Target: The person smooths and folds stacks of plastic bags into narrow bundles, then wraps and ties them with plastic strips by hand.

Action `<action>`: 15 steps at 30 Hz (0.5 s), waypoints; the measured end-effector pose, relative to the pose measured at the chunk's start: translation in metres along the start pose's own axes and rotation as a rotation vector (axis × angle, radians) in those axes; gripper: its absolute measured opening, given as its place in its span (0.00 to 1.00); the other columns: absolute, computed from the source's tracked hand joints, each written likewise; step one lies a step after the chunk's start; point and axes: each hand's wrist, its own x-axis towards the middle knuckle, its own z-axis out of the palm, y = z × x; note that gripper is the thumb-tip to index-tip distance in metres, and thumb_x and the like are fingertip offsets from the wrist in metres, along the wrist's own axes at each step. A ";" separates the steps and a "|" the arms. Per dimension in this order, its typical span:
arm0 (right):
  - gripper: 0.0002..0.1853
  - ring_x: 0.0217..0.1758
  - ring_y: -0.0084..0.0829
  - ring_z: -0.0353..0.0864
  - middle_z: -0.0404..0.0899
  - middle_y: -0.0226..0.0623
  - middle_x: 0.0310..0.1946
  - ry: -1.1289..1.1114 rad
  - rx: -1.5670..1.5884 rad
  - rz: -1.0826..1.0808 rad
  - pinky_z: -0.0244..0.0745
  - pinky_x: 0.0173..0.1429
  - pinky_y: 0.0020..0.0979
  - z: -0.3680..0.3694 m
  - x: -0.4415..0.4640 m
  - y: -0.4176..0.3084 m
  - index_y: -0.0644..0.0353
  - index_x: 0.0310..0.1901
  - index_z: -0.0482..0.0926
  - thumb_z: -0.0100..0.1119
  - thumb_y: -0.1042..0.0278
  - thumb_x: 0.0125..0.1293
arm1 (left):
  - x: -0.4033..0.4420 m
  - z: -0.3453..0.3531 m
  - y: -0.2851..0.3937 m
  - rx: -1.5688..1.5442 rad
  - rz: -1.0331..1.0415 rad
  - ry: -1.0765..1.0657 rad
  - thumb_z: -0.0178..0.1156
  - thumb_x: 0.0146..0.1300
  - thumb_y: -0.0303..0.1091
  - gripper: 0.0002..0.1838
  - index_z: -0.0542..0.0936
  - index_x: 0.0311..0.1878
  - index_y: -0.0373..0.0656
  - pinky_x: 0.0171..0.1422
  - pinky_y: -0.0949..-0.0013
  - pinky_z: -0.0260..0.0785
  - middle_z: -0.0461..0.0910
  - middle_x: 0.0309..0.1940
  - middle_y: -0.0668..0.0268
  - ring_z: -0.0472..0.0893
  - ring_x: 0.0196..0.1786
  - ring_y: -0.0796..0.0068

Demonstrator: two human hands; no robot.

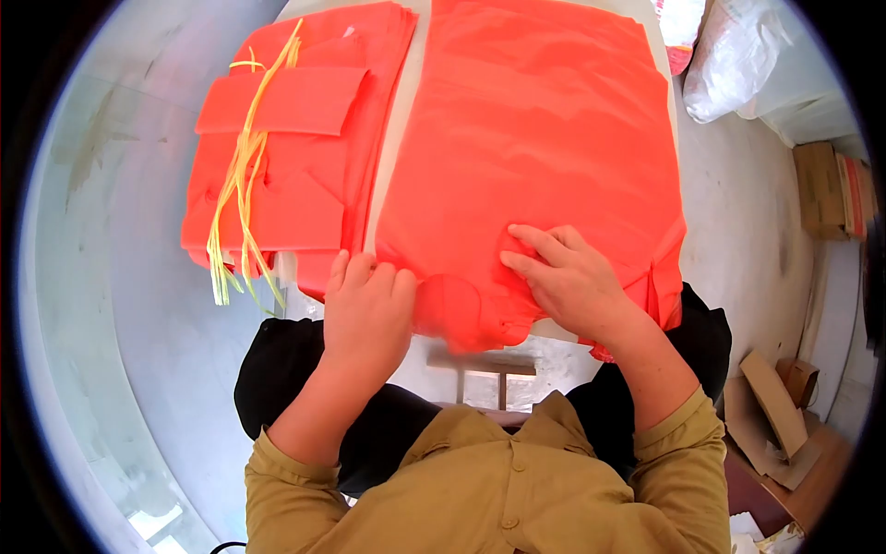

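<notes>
A large sheet-like stack of thin red plastic bags [535, 120] lies in front of me, its near end bunched and hanging over the table edge. My left hand [371, 300] is closed on the near left edge of the red plastic, fingers curled down. On the near middle part, my right hand [574, 284] has its fingers bent and pinching a fold of the plastic. Between both hands the crumpled part [457, 309] is slightly blurred. To the left sits a pile of folded red bags [277, 175] with yellow plastic strings [245, 171] draped across it.
A pale table top [403, 111] shows between the two red piles. White sacks [736, 60] stand at the far right. Cardboard boxes [820, 189] and a torn carton [771, 415] lie on the right. My knees are under the near table edge.
</notes>
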 end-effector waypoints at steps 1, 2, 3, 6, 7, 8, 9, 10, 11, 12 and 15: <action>0.22 0.50 0.37 0.79 0.80 0.30 0.65 -0.001 -0.003 0.004 0.82 0.52 0.34 0.001 -0.001 0.000 0.51 0.55 0.88 0.67 0.78 0.57 | -0.001 -0.003 0.000 0.001 0.004 -0.007 0.64 0.50 0.24 0.09 0.77 0.36 0.42 0.73 0.41 0.68 0.79 0.37 0.59 0.78 0.55 0.49; 0.22 0.50 0.37 0.79 0.80 0.30 0.65 -0.002 -0.005 0.008 0.82 0.52 0.34 0.001 -0.002 0.001 0.51 0.55 0.88 0.67 0.78 0.57 | -0.003 -0.005 0.000 0.001 0.008 -0.014 0.64 0.50 0.24 0.08 0.78 0.35 0.42 0.72 0.42 0.69 0.78 0.35 0.59 0.79 0.54 0.49; 0.22 0.50 0.37 0.79 0.80 0.30 0.65 0.004 0.001 0.009 0.82 0.52 0.33 0.001 -0.002 0.001 0.51 0.55 0.88 0.67 0.78 0.57 | -0.005 -0.006 -0.001 0.014 0.001 -0.012 0.64 0.51 0.25 0.07 0.78 0.35 0.43 0.73 0.42 0.68 0.79 0.36 0.60 0.79 0.54 0.51; 0.22 0.50 0.37 0.79 0.80 0.30 0.65 0.017 0.013 0.011 0.82 0.52 0.33 0.003 -0.003 0.000 0.51 0.55 0.87 0.67 0.78 0.58 | -0.009 -0.010 -0.005 0.064 -0.014 -0.011 0.63 0.53 0.25 0.06 0.79 0.34 0.44 0.74 0.44 0.68 0.79 0.37 0.62 0.79 0.54 0.54; 0.21 0.50 0.37 0.79 0.80 0.29 0.65 0.015 0.010 0.013 0.81 0.52 0.33 0.003 -0.003 0.000 0.51 0.55 0.87 0.67 0.78 0.58 | -0.010 -0.014 -0.007 0.087 -0.012 -0.015 0.63 0.53 0.25 0.06 0.79 0.35 0.44 0.75 0.44 0.68 0.79 0.37 0.62 0.79 0.54 0.54; 0.21 0.50 0.36 0.79 0.80 0.29 0.65 0.014 0.006 0.015 0.81 0.53 0.33 0.002 -0.003 0.000 0.51 0.55 0.87 0.67 0.77 0.59 | -0.010 -0.017 -0.008 0.110 -0.010 -0.018 0.64 0.53 0.26 0.06 0.79 0.36 0.44 0.75 0.44 0.68 0.79 0.37 0.62 0.80 0.54 0.54; 0.21 0.50 0.36 0.78 0.80 0.29 0.65 0.021 0.011 0.012 0.81 0.53 0.33 0.003 -0.004 0.000 0.51 0.55 0.87 0.67 0.77 0.59 | -0.011 -0.020 -0.008 0.110 -0.027 -0.015 0.64 0.53 0.26 0.06 0.80 0.36 0.44 0.75 0.44 0.68 0.79 0.37 0.62 0.80 0.55 0.54; 0.20 0.50 0.36 0.78 0.80 0.29 0.65 0.029 0.015 0.011 0.81 0.53 0.33 0.004 -0.004 0.001 0.51 0.55 0.87 0.67 0.77 0.59 | -0.011 -0.023 -0.008 0.109 -0.044 -0.012 0.64 0.53 0.26 0.06 0.80 0.36 0.44 0.75 0.44 0.68 0.80 0.37 0.63 0.80 0.56 0.53; 0.20 0.50 0.36 0.78 0.80 0.29 0.65 0.037 0.018 0.010 0.81 0.53 0.33 0.004 -0.005 0.002 0.51 0.54 0.87 0.67 0.77 0.59 | -0.011 -0.027 -0.007 0.108 -0.060 -0.009 0.64 0.53 0.27 0.07 0.80 0.36 0.44 0.75 0.43 0.68 0.80 0.38 0.63 0.80 0.56 0.53; 0.20 0.50 0.36 0.78 0.80 0.29 0.65 0.040 0.018 0.008 0.81 0.53 0.33 0.004 -0.005 0.002 0.51 0.54 0.87 0.67 0.76 0.60 | -0.009 -0.034 -0.004 0.127 -0.036 0.035 0.64 0.53 0.27 0.07 0.80 0.36 0.44 0.74 0.42 0.68 0.80 0.38 0.64 0.80 0.56 0.54; 0.20 0.50 0.36 0.78 0.80 0.29 0.65 0.047 0.024 -0.002 0.81 0.53 0.33 0.005 -0.005 0.002 0.51 0.55 0.87 0.68 0.76 0.60 | -0.005 -0.046 0.006 0.164 0.044 0.160 0.65 0.53 0.29 0.07 0.81 0.37 0.46 0.74 0.39 0.67 0.80 0.40 0.65 0.81 0.57 0.56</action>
